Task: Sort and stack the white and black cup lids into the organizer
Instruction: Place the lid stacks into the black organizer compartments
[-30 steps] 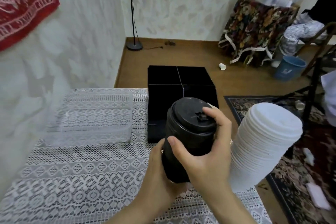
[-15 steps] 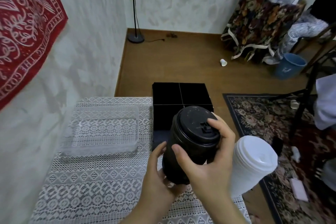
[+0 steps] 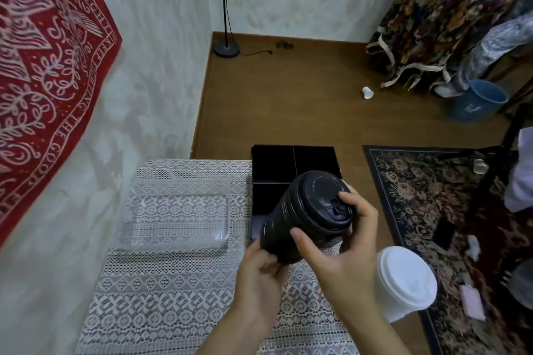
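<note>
Leftmost, a clear plastic tray [image 3: 176, 213] lies on the lacy counter [image 3: 161, 297]. Left hand [image 3: 259, 282] and right hand [image 3: 346, 248] clamp their fingers round the ribbed black lid stack [image 3: 305, 216] before the gridded organizer [image 3: 274, 164], tilted further than before. A smooth white lid stack [image 3: 403, 282] stands right.

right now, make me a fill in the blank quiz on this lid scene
The lid stack held by the left hand and right hand is ____ in colour.
The white lid stack stands to the ____ of both hands.
The clear tray lies to the ____ of the organizer.
Missing words: black, right, left.
</note>
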### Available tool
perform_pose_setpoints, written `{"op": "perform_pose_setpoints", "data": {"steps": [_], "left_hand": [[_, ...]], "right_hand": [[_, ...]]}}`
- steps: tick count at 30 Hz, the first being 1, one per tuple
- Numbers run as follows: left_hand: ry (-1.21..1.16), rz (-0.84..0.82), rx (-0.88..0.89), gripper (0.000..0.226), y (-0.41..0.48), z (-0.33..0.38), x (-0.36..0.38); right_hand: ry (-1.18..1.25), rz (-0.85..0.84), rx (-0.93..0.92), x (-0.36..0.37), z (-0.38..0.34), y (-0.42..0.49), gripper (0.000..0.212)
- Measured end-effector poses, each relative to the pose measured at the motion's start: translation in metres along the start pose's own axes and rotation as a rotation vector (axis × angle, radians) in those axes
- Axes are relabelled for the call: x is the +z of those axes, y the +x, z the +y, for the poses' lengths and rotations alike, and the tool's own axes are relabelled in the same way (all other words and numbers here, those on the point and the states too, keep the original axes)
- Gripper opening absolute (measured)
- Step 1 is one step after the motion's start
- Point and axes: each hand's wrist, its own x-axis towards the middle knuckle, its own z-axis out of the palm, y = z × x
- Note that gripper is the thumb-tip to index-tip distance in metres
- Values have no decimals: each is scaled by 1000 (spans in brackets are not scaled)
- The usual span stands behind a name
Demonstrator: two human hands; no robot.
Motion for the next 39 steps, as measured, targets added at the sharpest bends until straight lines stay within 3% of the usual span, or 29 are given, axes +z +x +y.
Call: {"op": "perform_pose_setpoints", "data": {"steps": [4, 10, 18, 39], "left_hand": [[-155, 81, -93, 22, 20, -2, 9], [-302, 175, -99, 16, 41, -13, 14], [-359, 132, -153, 43, 70, -14, 11], [-314, 162, -226, 41, 96, -1, 21]], "right_hand": [[-32, -72, 27, 5, 17, 16, 66], [-59, -140, 49, 14, 40, 29, 66], [-114, -222, 6, 25, 51, 31, 67], [-222, -352, 137, 26, 81, 38, 83]]}}
